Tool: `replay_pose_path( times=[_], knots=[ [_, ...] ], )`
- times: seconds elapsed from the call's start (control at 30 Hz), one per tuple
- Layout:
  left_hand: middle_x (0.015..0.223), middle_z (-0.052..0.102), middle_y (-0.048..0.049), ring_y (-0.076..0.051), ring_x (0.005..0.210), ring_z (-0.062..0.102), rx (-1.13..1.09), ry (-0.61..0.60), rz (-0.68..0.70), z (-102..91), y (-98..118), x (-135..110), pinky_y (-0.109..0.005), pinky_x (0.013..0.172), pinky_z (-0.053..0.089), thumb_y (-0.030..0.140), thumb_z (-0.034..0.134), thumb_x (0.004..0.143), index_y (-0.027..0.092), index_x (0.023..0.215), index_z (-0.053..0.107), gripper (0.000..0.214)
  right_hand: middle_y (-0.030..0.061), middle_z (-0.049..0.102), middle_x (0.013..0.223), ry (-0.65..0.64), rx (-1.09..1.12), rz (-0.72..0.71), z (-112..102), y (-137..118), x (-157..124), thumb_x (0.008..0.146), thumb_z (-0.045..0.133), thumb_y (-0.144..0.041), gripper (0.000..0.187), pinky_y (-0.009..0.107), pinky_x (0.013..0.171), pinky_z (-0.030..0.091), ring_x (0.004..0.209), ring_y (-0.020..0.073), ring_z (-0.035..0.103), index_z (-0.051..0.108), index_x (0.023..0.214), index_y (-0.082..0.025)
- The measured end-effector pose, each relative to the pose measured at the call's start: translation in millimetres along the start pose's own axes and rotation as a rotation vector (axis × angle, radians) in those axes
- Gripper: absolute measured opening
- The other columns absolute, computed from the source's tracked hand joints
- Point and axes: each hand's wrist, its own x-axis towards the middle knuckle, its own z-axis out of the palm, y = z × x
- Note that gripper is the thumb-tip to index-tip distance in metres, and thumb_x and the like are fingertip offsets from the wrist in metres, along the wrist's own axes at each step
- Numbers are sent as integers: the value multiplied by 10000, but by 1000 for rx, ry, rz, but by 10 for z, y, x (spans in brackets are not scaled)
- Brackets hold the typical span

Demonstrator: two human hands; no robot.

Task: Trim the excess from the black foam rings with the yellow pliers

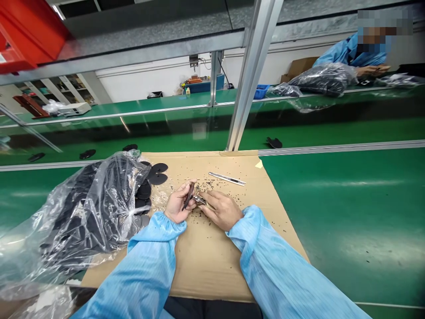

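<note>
My left hand (pixel 177 204) pinches a thin black disc (pixel 188 197), held on edge above the cardboard sheet (pixel 206 270). In my right hand (pixel 223 209) are small metal clippers (pixel 199 200), their jaws up against the disc's edge. Small black scraps (pixel 212 185) lie scattered around both hands. Beyond my right hand rests a slim silver tool (pixel 227 178), whose exact kind I cannot make out. Several loose black discs (pixel 158 178) overlap beside a clear plastic bag (pixel 128 217) full of dark pieces, to the left of my left hand.
A metal upright (pixel 254 75) rises behind the cardboard. More black pieces (pixel 274 142) lie on the green conveyor-like surface beyond it. A red bin (pixel 31 33) stands on the upper shelf at left. Across the bench, a person in blue (pixel 345 52) sits behind filled plastic bags (pixel 327 79).
</note>
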Motion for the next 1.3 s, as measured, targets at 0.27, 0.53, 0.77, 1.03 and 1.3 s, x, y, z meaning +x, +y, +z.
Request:
replay_pose_path(
  times=[0.27, 0.53, 0.77, 1.03, 1.3],
  knots=[
    [682, 427, 29, -45, 420, 361, 44, -12, 21, -23, -20, 4, -155, 359, 225, 259, 691, 762, 170, 1060, 570, 334, 100, 600, 965, -50, -52, -20, -18, 5, 1, 1039, 386, -344, 316, 324, 801, 513, 856, 222, 594, 601, 1170, -153],
    [611, 418, 38, -41, 393, 330, 137, 32, 42, -61, -58, 31, -158, 340, 236, 300, 757, 697, 146, 1017, 618, 381, 49, 580, 858, -205, -158, -20, -73, 1, 13, 928, 550, -185, 208, 276, 746, 480, 783, 196, 571, 604, 1126, -154],
    [603, 436, 36, -44, 393, 337, 155, 38, 12, -60, -59, 33, -149, 337, 236, 285, 747, 715, 134, 1016, 619, 360, 40, 595, 868, -233, -159, 15, -68, -18, -4, 903, 597, -164, 212, 261, 733, 469, 780, 188, 586, 605, 1115, -162],
    [683, 515, 13, -91, 528, 512, -54, 208, 132, 13, 8, 43, -169, 433, 391, 198, 653, 818, 151, 1059, 561, 262, 93, 623, 1077, -78, -189, 121, -65, 65, -13, 940, 648, -284, 325, 354, 857, 480, 948, 254, 591, 581, 1229, -153],
    [674, 494, 21, -72, 523, 458, -281, 108, 105, -25, 26, 59, -177, 451, 366, 184, 662, 829, 131, 993, 585, 189, 106, 589, 1181, -185, -242, 164, -47, 144, 26, 867, 755, -263, 421, 430, 951, 442, 1095, 285, 533, 579, 1228, -134]
  ],
)
